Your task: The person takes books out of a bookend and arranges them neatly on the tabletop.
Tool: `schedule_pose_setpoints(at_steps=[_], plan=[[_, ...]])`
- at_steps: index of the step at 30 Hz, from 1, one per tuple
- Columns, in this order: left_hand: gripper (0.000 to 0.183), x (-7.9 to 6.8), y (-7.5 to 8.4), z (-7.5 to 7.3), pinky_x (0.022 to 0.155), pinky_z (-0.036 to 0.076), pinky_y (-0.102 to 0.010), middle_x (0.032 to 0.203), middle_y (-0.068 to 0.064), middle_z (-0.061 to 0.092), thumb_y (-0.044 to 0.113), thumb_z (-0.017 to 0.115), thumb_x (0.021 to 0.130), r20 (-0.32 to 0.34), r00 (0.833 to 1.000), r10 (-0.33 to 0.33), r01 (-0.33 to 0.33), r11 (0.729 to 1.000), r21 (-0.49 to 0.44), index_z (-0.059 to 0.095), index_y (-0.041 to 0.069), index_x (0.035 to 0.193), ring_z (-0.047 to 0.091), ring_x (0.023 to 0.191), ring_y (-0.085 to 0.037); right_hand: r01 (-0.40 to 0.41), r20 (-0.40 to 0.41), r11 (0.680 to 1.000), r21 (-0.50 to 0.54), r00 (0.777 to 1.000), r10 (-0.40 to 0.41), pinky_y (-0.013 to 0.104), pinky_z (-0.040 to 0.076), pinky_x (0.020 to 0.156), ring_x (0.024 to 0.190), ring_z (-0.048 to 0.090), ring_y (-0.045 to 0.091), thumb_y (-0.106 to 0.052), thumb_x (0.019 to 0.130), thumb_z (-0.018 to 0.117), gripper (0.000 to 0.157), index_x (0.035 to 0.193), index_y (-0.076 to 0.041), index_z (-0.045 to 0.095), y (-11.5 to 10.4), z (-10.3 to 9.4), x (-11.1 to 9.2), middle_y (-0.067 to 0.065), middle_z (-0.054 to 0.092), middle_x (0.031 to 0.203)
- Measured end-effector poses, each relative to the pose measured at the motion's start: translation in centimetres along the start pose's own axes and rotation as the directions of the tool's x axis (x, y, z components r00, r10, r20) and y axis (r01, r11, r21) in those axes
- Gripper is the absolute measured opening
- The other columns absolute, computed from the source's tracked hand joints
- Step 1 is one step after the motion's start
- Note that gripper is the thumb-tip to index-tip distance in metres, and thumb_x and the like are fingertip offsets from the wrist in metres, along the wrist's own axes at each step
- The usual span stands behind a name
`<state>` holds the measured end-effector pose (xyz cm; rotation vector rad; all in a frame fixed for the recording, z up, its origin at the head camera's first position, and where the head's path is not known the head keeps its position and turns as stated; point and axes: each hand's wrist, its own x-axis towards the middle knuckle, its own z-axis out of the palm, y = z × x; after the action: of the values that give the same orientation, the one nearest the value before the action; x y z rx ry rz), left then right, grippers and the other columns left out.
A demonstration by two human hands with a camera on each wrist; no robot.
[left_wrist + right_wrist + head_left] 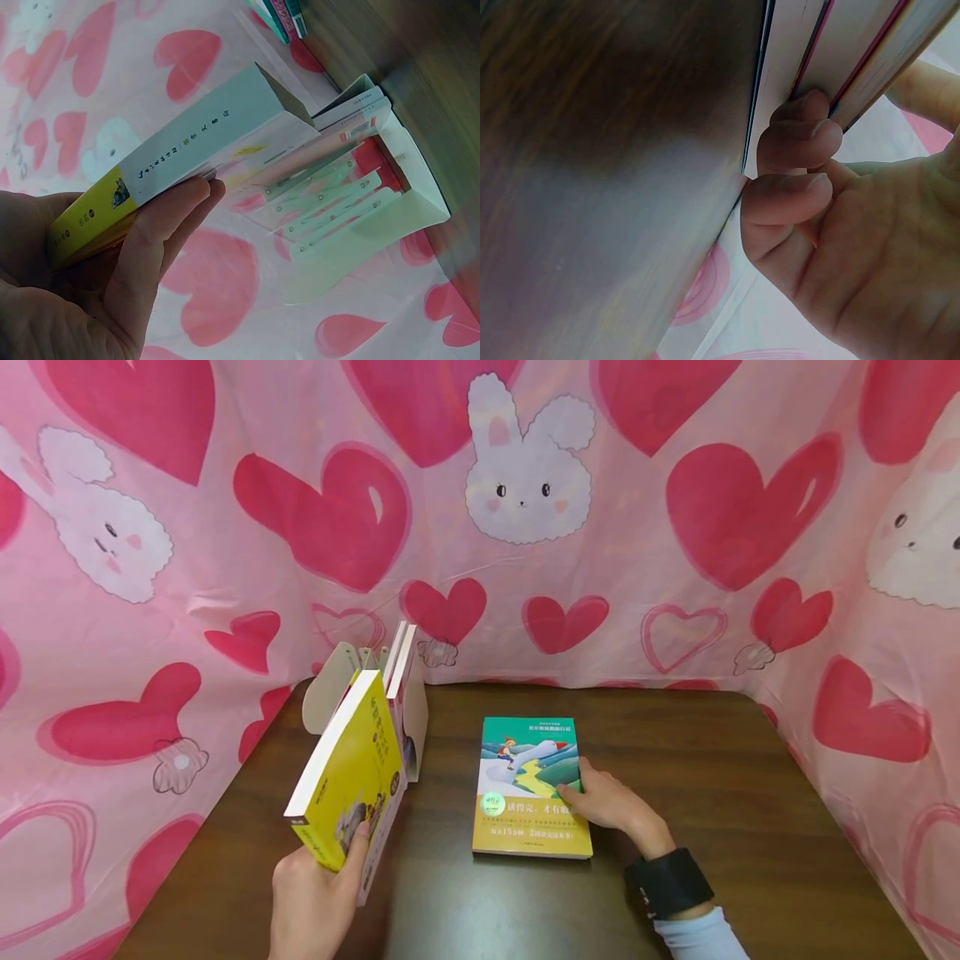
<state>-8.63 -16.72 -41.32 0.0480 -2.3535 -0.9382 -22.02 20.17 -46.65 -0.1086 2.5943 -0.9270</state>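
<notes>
Gripped only near one end, the yellow book point(367, 756) in our left hand point(315, 889) could tilt, we judge, while our right hand point(611, 802) grasps the green-topped book's point(525, 777) side

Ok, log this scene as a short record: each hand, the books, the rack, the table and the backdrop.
left hand: grips the yellow book
yellow book: held upright, in front of the rack in the head view; contact with it unclear
right hand: holds the book stack at its right side, thumb on top
book stack: flat on the table, green-and-yellow cover uppermost
rack: cream, upright books in it
table: dark brown wood
backdrop: pink, hearts and rabbits
</notes>
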Motion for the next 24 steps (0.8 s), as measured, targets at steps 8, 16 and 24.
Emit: schedule_pose_setpoints(at_steps=[8, 16, 24], plan=[[0.035, 0.0, 0.3, 0.1, 0.064, 0.061, -0.056, 0.105, -0.024, 0.077, 0.002, 0.083, 0.088, 0.027, 1.000, -0.015, 0.015, 1.000, -0.005, 0.071, -0.004, 0.120, 0.077, 0.081, -0.040, 0.009, -0.004, 1.000, 0.007, 1.000, -0.009, 0.069, 0.040, 0.107, 0.123, 0.052, 0.041, -0.044, 0.103, 0.065, 0.090, 0.159, 0.013, 0.023, -0.3, 0.0, -0.3, 0.025, 0.053, 0.138], [0.034, 0.1, 0.7, 0.5, 0.063, 0.061, -0.055, 0.102, -0.023, 0.077, 0.004, 0.085, 0.087, 0.026, 1.000, -0.003, 0.004, 1.000, -0.013, 0.073, -0.004, 0.118, 0.077, 0.080, -0.038, 0.010, -0.012, 1.000, 0.006, 1.000, -0.010, 0.068, 0.041, 0.107, 0.122, 0.052, 0.040, -0.045, 0.103, 0.064, 0.090, 0.159, 0.013, 0.023, 0.0, 0.0, -0.2, 0.024, 0.054, 0.137], [0.034, 0.1, 0.9, 1.0, 0.067, 0.061, -0.055, 0.105, -0.021, 0.077, 0.003, 0.084, 0.088, 0.062, 0.998, -0.025, 0.027, 0.999, -0.033, 0.072, -0.003, 0.120, 0.077, 0.084, -0.037, 0.028, -0.042, 1.000, 0.008, 0.999, -0.027, 0.069, 0.039, 0.109, 0.128, 0.051, 0.042, -0.042, 0.105, 0.063, 0.087, 0.159, 0.014, 0.022, 0.3, -0.1, 0.0, 0.030, 0.049, 0.148]])
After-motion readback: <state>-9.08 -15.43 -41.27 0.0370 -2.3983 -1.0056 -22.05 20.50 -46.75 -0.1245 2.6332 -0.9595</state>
